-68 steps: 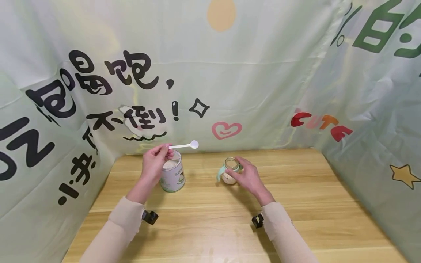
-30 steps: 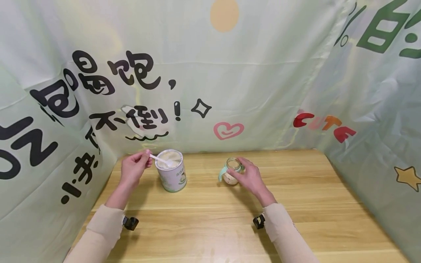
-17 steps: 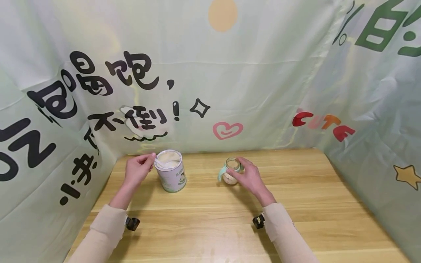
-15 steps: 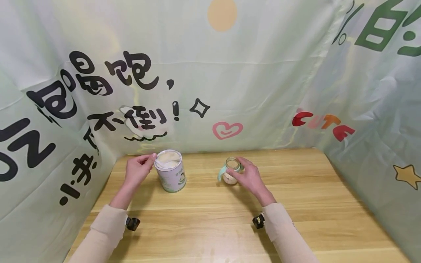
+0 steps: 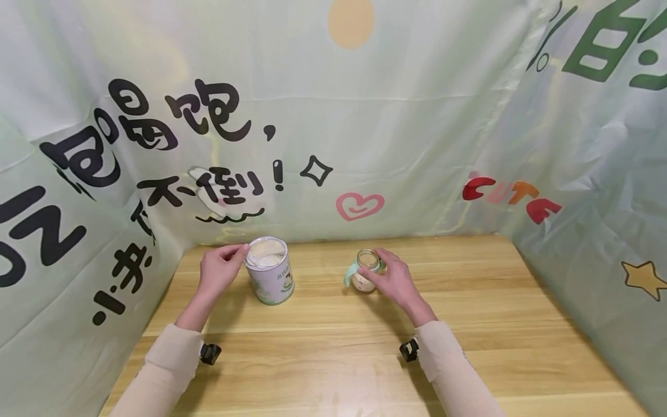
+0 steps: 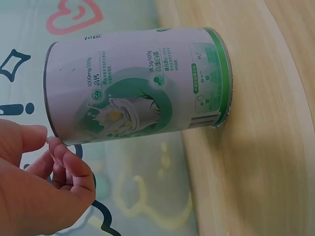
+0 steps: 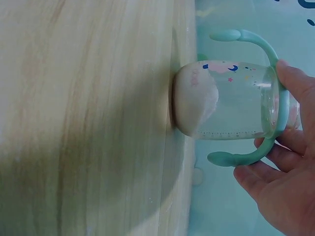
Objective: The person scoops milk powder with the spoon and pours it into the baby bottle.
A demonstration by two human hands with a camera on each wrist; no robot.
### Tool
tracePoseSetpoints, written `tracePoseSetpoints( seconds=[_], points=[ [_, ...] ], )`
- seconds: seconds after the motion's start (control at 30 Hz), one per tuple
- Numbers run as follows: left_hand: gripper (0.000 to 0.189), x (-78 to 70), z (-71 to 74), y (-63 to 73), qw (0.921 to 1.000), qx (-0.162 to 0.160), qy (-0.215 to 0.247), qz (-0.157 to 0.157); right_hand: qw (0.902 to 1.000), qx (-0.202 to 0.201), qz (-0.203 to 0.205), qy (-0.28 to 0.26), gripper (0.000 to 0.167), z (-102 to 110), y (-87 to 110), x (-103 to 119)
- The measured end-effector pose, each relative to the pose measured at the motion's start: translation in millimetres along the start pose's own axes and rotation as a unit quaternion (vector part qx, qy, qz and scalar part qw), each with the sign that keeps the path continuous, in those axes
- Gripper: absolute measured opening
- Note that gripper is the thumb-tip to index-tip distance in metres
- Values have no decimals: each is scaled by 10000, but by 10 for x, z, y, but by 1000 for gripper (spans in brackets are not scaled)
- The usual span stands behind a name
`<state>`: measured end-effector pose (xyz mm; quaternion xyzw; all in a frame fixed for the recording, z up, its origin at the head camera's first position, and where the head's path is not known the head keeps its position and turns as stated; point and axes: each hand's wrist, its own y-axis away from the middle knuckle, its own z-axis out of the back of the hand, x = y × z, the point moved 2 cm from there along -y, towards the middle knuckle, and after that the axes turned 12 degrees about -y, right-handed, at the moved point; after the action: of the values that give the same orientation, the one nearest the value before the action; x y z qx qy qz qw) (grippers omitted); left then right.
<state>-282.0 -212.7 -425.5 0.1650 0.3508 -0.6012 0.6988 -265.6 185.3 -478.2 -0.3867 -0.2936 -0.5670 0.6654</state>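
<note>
At the left rim of a lilac milk powder tin (image 5: 272,284), my left hand (image 5: 221,269) pinches the handle end of a white scoop between thumb and forefinger. Only a sliver of that handle shows in the left wrist view; the scoop's bowl is hard to make out against the pale powder (image 5: 268,259) inside. The tin (image 6: 133,88) stands upright, its lid off. To its right, my right hand (image 5: 393,278) grips a clear baby bottle (image 5: 363,282) by the mint-green handle ring (image 7: 281,105) around its neck. The uncapped bottle (image 7: 231,101) stands upright, with powder heaped in its bottom.
Both things stand on a wooden table (image 5: 323,347), near its back edge. A pale green printed cloth (image 5: 417,145) hangs close behind them and along both sides. A small black camera sits on each wrist.
My left hand has come down and left from above the tin, and the scoop has gone from the air into the powder, its handle now sunk lower. The right hand and bottle stay put.
</note>
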Motion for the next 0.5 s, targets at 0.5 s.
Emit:
tracePoseSetpoints(
  seconds=[0.5],
  points=[
    [40,-130,52,9,9973,-310,-184,-633,9999,130,69,45,79,56,-30,8]
  ],
)
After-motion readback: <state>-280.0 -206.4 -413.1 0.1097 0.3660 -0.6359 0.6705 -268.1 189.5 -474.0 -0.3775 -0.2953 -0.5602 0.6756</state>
